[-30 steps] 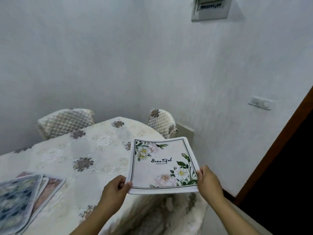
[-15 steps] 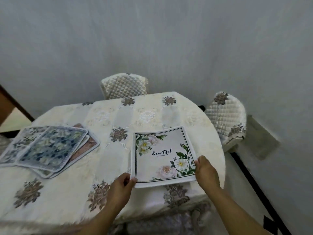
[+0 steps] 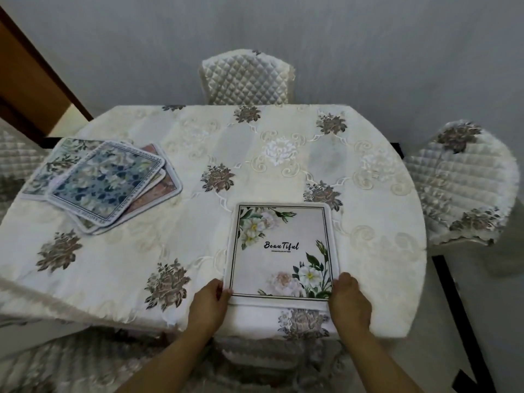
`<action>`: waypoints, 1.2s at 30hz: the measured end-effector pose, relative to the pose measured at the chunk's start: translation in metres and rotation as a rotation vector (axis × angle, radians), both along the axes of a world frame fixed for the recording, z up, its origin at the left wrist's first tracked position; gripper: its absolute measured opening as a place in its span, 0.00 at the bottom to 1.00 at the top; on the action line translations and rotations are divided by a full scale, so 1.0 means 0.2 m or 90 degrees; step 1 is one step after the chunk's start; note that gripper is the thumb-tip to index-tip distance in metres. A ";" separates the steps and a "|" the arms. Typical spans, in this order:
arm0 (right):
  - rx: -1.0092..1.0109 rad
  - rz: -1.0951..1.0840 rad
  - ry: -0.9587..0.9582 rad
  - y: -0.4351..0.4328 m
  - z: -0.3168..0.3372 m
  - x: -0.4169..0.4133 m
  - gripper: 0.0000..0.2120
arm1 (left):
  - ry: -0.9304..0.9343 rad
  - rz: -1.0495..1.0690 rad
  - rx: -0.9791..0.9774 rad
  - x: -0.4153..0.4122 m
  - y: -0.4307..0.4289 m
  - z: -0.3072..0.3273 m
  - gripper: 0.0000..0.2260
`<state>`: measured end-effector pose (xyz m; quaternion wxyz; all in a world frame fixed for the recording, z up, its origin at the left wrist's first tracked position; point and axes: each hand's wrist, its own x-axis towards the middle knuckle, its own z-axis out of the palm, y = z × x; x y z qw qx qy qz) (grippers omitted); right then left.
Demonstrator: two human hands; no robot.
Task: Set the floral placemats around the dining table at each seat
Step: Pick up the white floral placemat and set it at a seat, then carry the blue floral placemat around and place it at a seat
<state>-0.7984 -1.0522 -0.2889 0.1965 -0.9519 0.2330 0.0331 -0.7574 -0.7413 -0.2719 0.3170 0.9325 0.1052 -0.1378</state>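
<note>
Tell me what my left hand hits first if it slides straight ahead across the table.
Likely nothing soon: left hand runs alongside the white placemat over bare tablecloth. The stack sits well left.

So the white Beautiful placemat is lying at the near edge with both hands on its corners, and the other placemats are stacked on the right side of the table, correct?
Not quite. The head view shows the stack of other placemats on the left side of the table, not the right. The rest holds: the white Beautiful placemat lies at the near edge, left hand and right hand at its near corners.
</note>
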 end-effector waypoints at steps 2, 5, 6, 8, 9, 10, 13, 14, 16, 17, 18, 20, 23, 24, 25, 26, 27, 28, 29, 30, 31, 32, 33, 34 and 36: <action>-0.006 0.004 0.012 0.00 0.01 0.01 0.08 | 0.010 0.003 0.037 0.02 -0.02 0.00 0.15; 0.003 -0.003 0.033 0.00 0.04 0.02 0.09 | 0.053 -0.009 0.060 0.03 -0.05 0.02 0.12; 0.017 -0.024 0.034 0.01 0.05 0.02 0.09 | 0.066 -0.017 0.069 0.03 -0.05 0.04 0.10; 0.068 -0.090 0.023 0.02 0.09 0.03 0.10 | 0.074 -0.035 0.102 0.03 -0.02 0.09 0.12; 0.087 -0.120 0.020 0.04 0.12 0.03 0.10 | 0.065 -0.044 0.117 0.03 0.00 0.12 0.13; 0.091 -0.128 0.016 0.05 0.15 0.03 0.09 | 0.050 -0.052 0.124 0.02 0.03 0.14 0.12; 0.040 -0.049 -0.016 0.13 0.26 0.02 0.07 | 0.005 -0.077 0.151 -0.01 0.16 0.27 0.07; 0.017 -0.010 -0.022 0.18 0.31 0.01 0.07 | -0.014 -0.091 0.170 -0.02 0.21 0.32 0.06; -0.027 0.067 -0.026 0.29 0.42 0.02 0.09 | -0.059 -0.116 0.217 -0.05 0.35 0.40 0.05; -0.048 0.103 -0.025 0.36 0.48 0.03 0.10 | -0.070 -0.130 0.254 -0.07 0.43 0.45 0.07; -0.068 0.140 -0.026 0.45 0.55 0.03 0.11 | -0.073 -0.144 0.294 -0.09 0.53 0.50 0.08; -0.101 0.199 -0.024 0.64 0.68 0.03 0.13 | -0.084 -0.164 0.358 -0.14 0.74 0.56 0.09; -0.131 0.268 -0.039 1.01 0.84 -0.01 0.14 | -0.118 -0.161 0.401 -0.26 1.11 0.68 0.10; -0.137 0.287 -0.049 1.15 0.89 -0.03 0.14 | -0.132 -0.160 0.410 -0.31 1.25 0.72 0.11; -0.143 0.300 -0.055 1.27 0.93 -0.05 0.13 | -0.146 -0.161 0.413 -0.34 1.36 0.76 0.11; -0.154 0.316 -0.065 1.42 0.97 -0.08 0.13 | -0.161 -0.157 0.413 -0.40 1.51 0.80 0.11; -0.169 0.337 -0.075 1.58 1.00 -0.12 0.12 | -0.173 -0.151 0.410 -0.46 1.67 0.84 0.10; -0.177 0.357 -0.086 1.74 1.03 -0.15 0.12 | -0.182 -0.144 0.403 -0.52 1.83 0.89 0.10; -0.175 0.371 -0.097 1.91 1.07 -0.19 0.12 | -0.195 -0.135 0.392 -0.58 1.98 0.93 0.09; -0.167 0.381 -0.107 2.04 1.09 -0.21 0.12 | -0.207 -0.128 0.379 -0.62 2.11 0.97 0.08; -0.165 0.396 -0.116 2.20 1.12 -0.24 0.12 | -0.219 -0.116 0.367 -0.67 2.25 1.01 0.08; -0.165 0.413 -0.122 2.36 1.15 -0.26 0.11 | -0.229 -0.104 0.357 -0.72 2.39 1.06 0.08; -0.163 0.428 -0.129 2.50 1.18 -0.28 0.11 | -0.237 -0.089 0.348 -0.76 2.52 1.10 0.08; -0.158 0.439 -0.137 2.64 1.21 -0.29 0.11 | -0.247 -0.073 0.335 -0.79 2.63 1.15 0.08; -0.152 0.449 -0.146 2.85 1.27 -0.30 0.11 | -0.262 -0.056 0.314 -0.80 2.80 1.22 0.08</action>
